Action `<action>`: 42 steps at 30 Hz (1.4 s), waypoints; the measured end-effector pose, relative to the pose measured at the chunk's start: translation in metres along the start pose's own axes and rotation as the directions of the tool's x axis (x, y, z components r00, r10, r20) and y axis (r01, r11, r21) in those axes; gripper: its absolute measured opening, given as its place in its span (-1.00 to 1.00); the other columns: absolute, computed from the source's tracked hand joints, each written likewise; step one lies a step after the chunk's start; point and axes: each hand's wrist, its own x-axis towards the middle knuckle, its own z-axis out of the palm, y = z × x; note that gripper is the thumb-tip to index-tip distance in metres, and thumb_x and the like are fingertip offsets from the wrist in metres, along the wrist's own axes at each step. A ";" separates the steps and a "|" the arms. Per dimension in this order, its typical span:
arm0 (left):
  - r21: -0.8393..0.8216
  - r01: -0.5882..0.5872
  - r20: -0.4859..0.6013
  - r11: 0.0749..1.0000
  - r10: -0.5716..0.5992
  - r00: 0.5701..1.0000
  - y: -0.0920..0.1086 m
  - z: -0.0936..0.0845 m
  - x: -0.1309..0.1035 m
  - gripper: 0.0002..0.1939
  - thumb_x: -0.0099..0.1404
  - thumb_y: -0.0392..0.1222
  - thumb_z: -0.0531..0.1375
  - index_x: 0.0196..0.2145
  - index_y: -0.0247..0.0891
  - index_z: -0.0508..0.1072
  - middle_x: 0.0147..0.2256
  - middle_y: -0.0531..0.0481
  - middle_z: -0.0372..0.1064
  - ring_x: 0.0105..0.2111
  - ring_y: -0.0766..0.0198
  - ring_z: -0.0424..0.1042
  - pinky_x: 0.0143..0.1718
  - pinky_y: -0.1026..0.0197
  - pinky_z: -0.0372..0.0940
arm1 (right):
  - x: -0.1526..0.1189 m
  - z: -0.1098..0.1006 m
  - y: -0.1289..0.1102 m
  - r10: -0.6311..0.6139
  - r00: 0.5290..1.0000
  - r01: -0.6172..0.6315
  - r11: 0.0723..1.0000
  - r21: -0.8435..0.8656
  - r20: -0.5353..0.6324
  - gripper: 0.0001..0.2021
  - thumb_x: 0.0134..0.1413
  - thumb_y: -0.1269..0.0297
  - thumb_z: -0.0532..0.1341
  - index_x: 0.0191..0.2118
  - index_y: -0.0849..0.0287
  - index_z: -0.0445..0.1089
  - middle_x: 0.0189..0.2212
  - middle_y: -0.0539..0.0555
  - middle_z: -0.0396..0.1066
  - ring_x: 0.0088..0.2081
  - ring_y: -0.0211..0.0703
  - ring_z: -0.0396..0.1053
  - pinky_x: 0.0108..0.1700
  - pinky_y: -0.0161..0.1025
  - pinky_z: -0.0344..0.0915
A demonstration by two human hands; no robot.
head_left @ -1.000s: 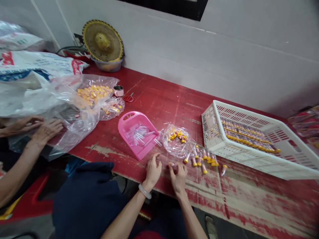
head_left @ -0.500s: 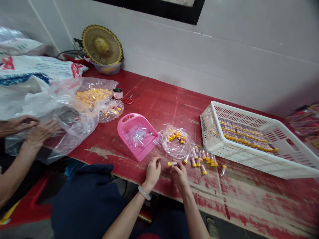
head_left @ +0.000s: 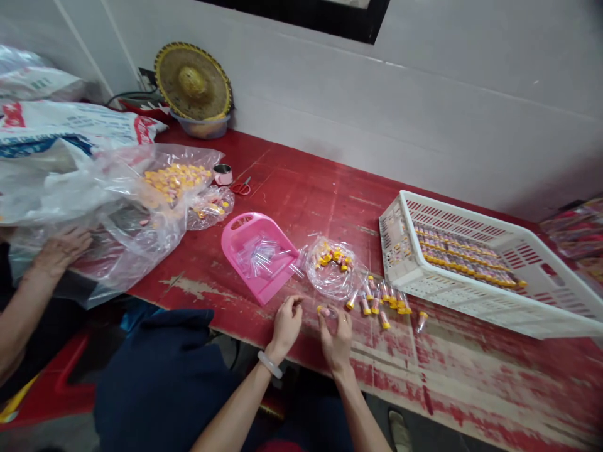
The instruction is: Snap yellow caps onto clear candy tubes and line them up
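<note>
In my right hand (head_left: pixel 336 339) is a small clear tube with a yellow cap (head_left: pixel 326 311), gripped between thumb and fingers just over the table's front edge. My left hand (head_left: pixel 286 323), with a pale bangle on the wrist, is to its left, thumb and fingertips together; anything in them is hidden. Beyond that hand, a pink dustpan-shaped scoop (head_left: pixel 261 285) holds clear empty tubes (head_left: pixel 260 256). A clear plastic bag (head_left: pixel 330 285) with yellow-and-pink pieces (head_left: pixel 333 256) lies beside it. Several filled yellow-capped tubes (head_left: pixel 375 304) are scattered to the right of my hands.
A white slotted crate (head_left: pixel 471 307) with rows of tubes stands at right. On the left, a co-worker's hand (head_left: pixel 66 248) rests by a large clear bag of yellow pieces (head_left: pixel 176 179). Red scissors (head_left: pixel 241 188), a metal-lined cup (head_left: pixel 223 175) and a straw hat (head_left: pixel 192 83) are farther back.
My right hand has turned and closed around the tube, which is now more hidden by the fingers. My left hand barely moved. One of the co-worker's hands has drawn back from view.
</note>
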 end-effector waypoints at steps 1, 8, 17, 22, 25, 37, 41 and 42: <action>-0.004 0.008 0.000 1.000 -0.008 1.000 -0.001 0.000 0.000 -0.72 0.23 -0.41 0.04 -0.17 -0.23 0.44 -0.18 -0.08 0.47 -0.15 0.21 0.45 -0.04 0.08 0.33 | 0.001 0.000 -0.002 0.036 0.999 -0.036 0.999 0.038 0.013 -0.71 0.15 0.07 0.18 -0.12 0.16 0.40 -0.17 0.19 0.44 -0.10 0.04 0.32 -0.01 0.02 0.26; -0.304 0.213 0.243 0.928 -0.141 0.960 0.005 0.014 -0.002 -0.77 0.21 -0.34 0.08 -0.19 -0.28 0.45 -0.22 -0.10 0.51 -0.21 0.21 0.49 -0.12 0.13 0.39 | 0.015 0.011 -0.003 0.470 0.845 -0.522 0.623 0.582 0.255 -0.51 -0.08 0.12 0.31 0.00 0.17 0.30 -0.34 0.07 0.47 -0.37 -0.12 0.44 -0.33 -0.20 0.36; -0.269 0.209 0.172 0.940 -0.167 0.971 -0.001 0.012 0.000 -0.69 0.20 -0.36 0.09 -0.11 -0.30 0.47 -0.11 -0.14 0.49 -0.11 0.19 0.47 0.00 0.12 0.32 | 0.017 -0.004 -0.009 0.396 0.905 -0.422 0.790 0.445 0.156 -0.57 0.03 0.03 0.28 -0.04 0.18 0.40 -0.21 0.13 0.48 -0.24 -0.07 0.42 -0.18 -0.14 0.33; -0.190 0.191 0.067 0.963 -0.182 0.981 -0.007 0.004 0.007 -0.72 0.23 -0.34 0.07 -0.12 -0.29 0.46 -0.13 -0.13 0.49 -0.14 0.21 0.47 -0.02 0.12 0.32 | 0.008 -0.001 0.007 0.066 0.996 -0.068 0.997 0.030 0.063 -0.63 0.18 0.05 0.15 -0.02 0.19 0.40 -0.13 0.21 0.44 -0.10 0.03 0.33 -0.01 0.01 0.24; -0.168 0.176 0.066 0.970 -0.167 0.984 -0.006 0.002 0.008 -0.74 0.24 -0.33 0.07 -0.14 -0.29 0.46 -0.15 -0.12 0.49 -0.16 0.21 0.47 -0.04 0.12 0.33 | 0.007 0.003 0.015 -0.017 0.996 0.025 0.996 -0.087 0.089 -0.64 0.24 0.07 0.10 -0.01 0.20 0.38 -0.17 0.21 0.43 -0.14 0.02 0.31 -0.04 -0.01 0.24; -0.037 0.114 0.044 0.993 -0.113 0.993 -0.007 0.004 0.005 -0.74 0.26 -0.35 0.06 -0.15 -0.25 0.47 -0.16 -0.10 0.49 -0.14 0.21 0.46 -0.03 0.11 0.33 | 0.022 0.015 0.004 -0.084 0.992 0.104 0.967 -0.233 0.096 -0.70 0.30 0.14 -0.01 -0.20 0.20 0.39 -0.31 0.18 0.41 -0.24 0.00 0.24 -0.16 -0.09 0.21; -0.012 0.082 0.026 0.997 -0.082 0.996 -0.008 0.001 0.008 -0.74 0.27 -0.34 0.06 -0.14 -0.25 0.47 -0.15 -0.11 0.49 -0.13 0.19 0.46 -0.02 0.10 0.32 | 0.021 0.017 0.005 -0.061 0.998 0.058 0.988 -0.144 -0.016 -0.73 0.26 0.13 0.05 -0.13 0.20 0.38 -0.24 0.18 0.42 -0.16 0.01 0.24 -0.07 -0.06 0.20; -0.009 0.081 0.023 0.997 -0.081 0.996 -0.008 0.000 0.009 -0.74 0.26 -0.34 0.06 -0.14 -0.25 0.47 -0.15 -0.12 0.49 -0.13 0.18 0.46 -0.02 0.09 0.32 | 0.021 0.018 0.006 -0.049 0.999 0.046 0.992 -0.116 -0.021 -0.72 0.25 0.13 0.06 -0.12 0.20 0.38 -0.22 0.19 0.42 -0.14 0.02 0.25 -0.05 -0.04 0.19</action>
